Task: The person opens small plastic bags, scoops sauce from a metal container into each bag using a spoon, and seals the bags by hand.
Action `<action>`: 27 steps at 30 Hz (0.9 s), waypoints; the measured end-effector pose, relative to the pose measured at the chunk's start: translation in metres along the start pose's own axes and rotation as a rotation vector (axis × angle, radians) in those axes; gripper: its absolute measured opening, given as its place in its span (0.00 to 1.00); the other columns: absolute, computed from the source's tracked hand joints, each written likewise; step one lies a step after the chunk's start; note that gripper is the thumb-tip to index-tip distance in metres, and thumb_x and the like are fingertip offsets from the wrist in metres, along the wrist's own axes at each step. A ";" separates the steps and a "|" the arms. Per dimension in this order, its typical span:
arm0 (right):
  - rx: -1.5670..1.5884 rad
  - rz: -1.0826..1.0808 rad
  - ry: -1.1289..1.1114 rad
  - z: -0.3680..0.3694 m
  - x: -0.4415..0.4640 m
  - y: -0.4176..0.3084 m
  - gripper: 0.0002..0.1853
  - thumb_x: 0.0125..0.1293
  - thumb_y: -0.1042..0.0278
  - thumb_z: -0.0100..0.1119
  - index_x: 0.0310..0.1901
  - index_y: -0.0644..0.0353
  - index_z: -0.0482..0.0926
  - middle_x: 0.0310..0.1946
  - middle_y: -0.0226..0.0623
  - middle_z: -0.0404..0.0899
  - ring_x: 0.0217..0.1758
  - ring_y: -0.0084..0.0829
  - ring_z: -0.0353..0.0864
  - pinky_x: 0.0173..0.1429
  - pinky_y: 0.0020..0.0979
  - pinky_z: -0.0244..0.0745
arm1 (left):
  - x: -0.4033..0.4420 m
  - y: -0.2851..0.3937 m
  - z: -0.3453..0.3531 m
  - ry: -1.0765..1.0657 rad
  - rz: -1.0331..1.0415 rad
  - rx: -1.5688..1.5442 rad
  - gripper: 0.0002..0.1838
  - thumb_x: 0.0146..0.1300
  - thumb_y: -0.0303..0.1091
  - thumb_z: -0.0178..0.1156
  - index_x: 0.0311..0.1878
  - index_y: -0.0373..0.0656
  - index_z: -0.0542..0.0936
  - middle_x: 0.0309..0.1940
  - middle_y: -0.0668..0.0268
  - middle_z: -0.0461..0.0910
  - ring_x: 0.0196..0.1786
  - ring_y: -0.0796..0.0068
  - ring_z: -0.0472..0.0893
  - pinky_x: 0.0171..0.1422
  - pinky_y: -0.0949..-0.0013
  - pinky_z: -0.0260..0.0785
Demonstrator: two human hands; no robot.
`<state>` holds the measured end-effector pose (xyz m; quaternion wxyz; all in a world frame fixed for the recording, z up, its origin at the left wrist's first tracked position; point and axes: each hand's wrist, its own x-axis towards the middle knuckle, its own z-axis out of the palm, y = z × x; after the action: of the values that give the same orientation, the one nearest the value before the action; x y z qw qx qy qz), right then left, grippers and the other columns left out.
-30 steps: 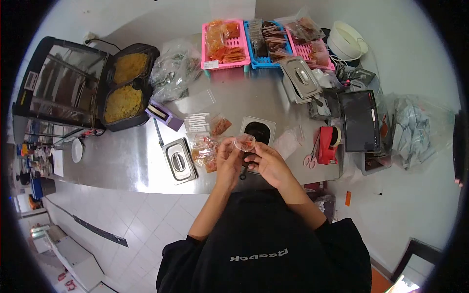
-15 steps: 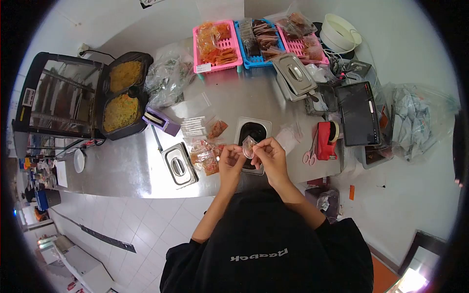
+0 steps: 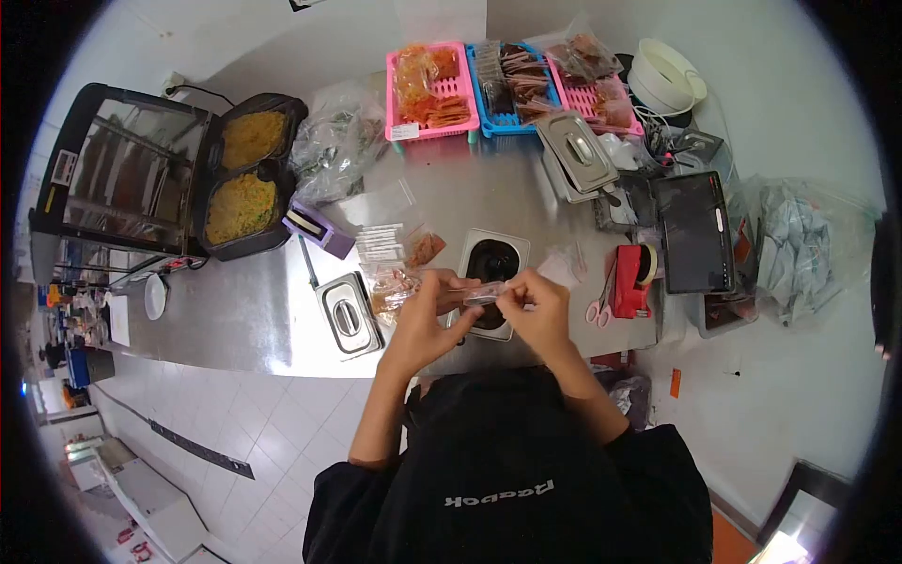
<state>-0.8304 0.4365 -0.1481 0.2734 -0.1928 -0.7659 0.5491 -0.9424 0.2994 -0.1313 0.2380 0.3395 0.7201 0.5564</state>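
Observation:
A small clear plastic bag point(image 3: 484, 294) is stretched sideways between my two hands. My left hand point(image 3: 425, 324) holds its left end with the fingers, the thumb lying lower and apart from them. At the other end, my right hand point(image 3: 537, 310) pinches the bag between thumb and fingertips. Below the bag stands a steel container point(image 3: 522, 246) with a dark sauce point(image 3: 493, 256) inside, partly hidden by the hands. Filled clear packets point(image 3: 390, 287) lie left of my left hand, beside a reddish packet point(image 3: 426, 247) and a row of thin white sachets point(image 3: 380, 243).
A steel lid point(image 3: 349, 318) lies at the left, near a purple tape dispenser point(image 3: 319, 231). To the right are pink scissors point(image 3: 598, 312), a red tape dispenser point(image 3: 631, 287) and a tablet point(image 3: 695, 232). Pink baskets point(image 3: 451, 89) and a blue basket point(image 3: 503, 119) line the back.
The bag has turned from upright to lying sideways. My left hand has rolled over with its thumb moved away, and my right hand has shifted right. The whole view has shifted slightly.

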 end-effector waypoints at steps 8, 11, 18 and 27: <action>0.212 0.026 -0.171 0.003 0.011 0.009 0.16 0.54 0.67 0.71 0.40 0.66 0.78 0.30 0.32 0.81 0.33 0.22 0.80 0.39 0.24 0.75 | 0.000 0.025 -0.016 0.034 -0.036 -0.036 0.13 0.63 0.23 0.59 0.44 0.39 0.64 0.35 0.60 0.80 0.37 0.76 0.82 0.39 0.75 0.72; 0.207 0.146 -0.389 0.001 0.003 0.017 0.11 0.59 0.75 0.65 0.42 0.69 0.79 0.29 0.31 0.81 0.30 0.22 0.80 0.38 0.24 0.77 | 0.000 0.019 -0.023 0.074 0.068 -0.042 0.16 0.61 0.24 0.62 0.46 0.39 0.64 0.36 0.58 0.81 0.41 0.75 0.82 0.44 0.74 0.71; 0.306 0.272 -0.506 0.023 0.002 -0.015 0.09 0.58 0.71 0.66 0.33 0.67 0.77 0.25 0.34 0.79 0.28 0.20 0.78 0.33 0.23 0.73 | 0.004 0.023 -0.028 0.144 -0.116 -0.418 0.21 0.57 0.20 0.64 0.47 0.42 0.63 0.39 0.57 0.82 0.45 0.72 0.81 0.51 0.72 0.72; 0.102 -0.007 -0.136 0.045 0.007 -0.048 0.07 0.59 0.73 0.65 0.35 0.66 0.79 0.30 0.35 0.80 0.28 0.23 0.79 0.34 0.22 0.73 | -0.034 -0.008 -0.067 0.018 -0.238 -0.419 0.13 0.60 0.21 0.61 0.48 0.35 0.72 0.43 0.59 0.81 0.47 0.74 0.80 0.51 0.73 0.73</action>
<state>-0.8639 0.3918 -0.1124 0.2322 -0.1382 -0.7544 0.5982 -0.9700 0.2296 -0.1221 0.3606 0.1906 0.6259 0.6647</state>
